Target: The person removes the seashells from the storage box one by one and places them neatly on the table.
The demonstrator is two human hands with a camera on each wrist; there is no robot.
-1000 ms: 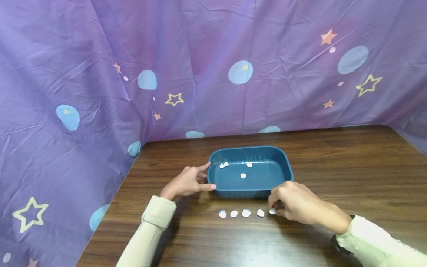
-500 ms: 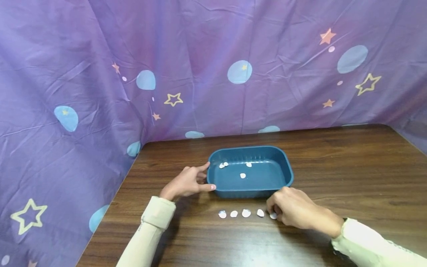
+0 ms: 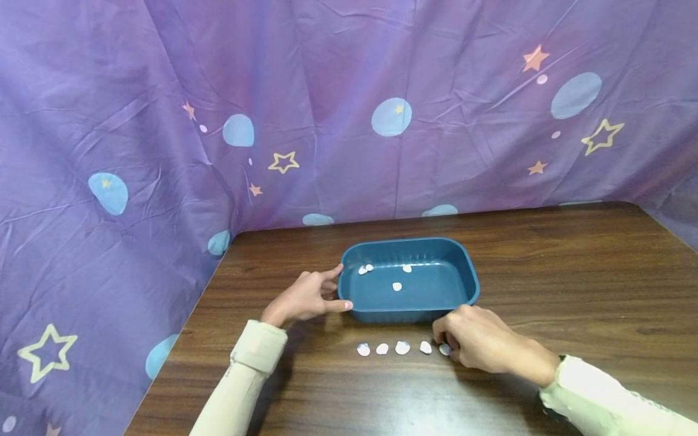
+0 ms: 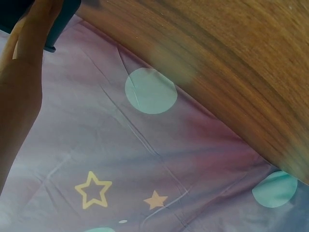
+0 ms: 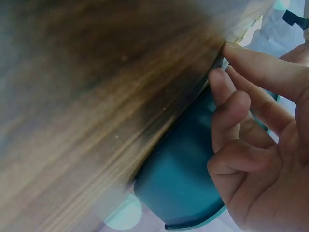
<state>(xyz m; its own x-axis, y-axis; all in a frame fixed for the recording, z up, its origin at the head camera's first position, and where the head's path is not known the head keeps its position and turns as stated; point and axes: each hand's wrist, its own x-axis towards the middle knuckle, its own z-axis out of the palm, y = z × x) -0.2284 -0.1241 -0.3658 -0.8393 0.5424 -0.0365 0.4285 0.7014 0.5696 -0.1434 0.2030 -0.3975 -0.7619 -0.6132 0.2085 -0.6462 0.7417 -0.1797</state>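
A blue rectangular basin [image 3: 436, 293] stands on the wooden table, with several small white shells [image 3: 397, 286] on its floor. My left hand [image 3: 305, 295] rests against the basin's left end, index finger and thumb spread straight and touching the rim. In front of the basin lies a row of white shells [image 3: 402, 347]. At the row's right end my right hand [image 3: 474, 336] pinches another shell [image 3: 445, 349] against or just over the tabletop; the fingers partly hide it. In the right wrist view, thumb and fingertips [image 5: 219, 75] meet at the table surface.
The brown wooden table [image 3: 572, 290] extends to both sides and in front of the shells. A purple cloth [image 3: 327, 72] with stars and blue spots hangs behind the table and along its left side.
My right hand has shifted slightly toward the front and left, bringing the shell down level with the row. My left hand and the basin have stayed in place.
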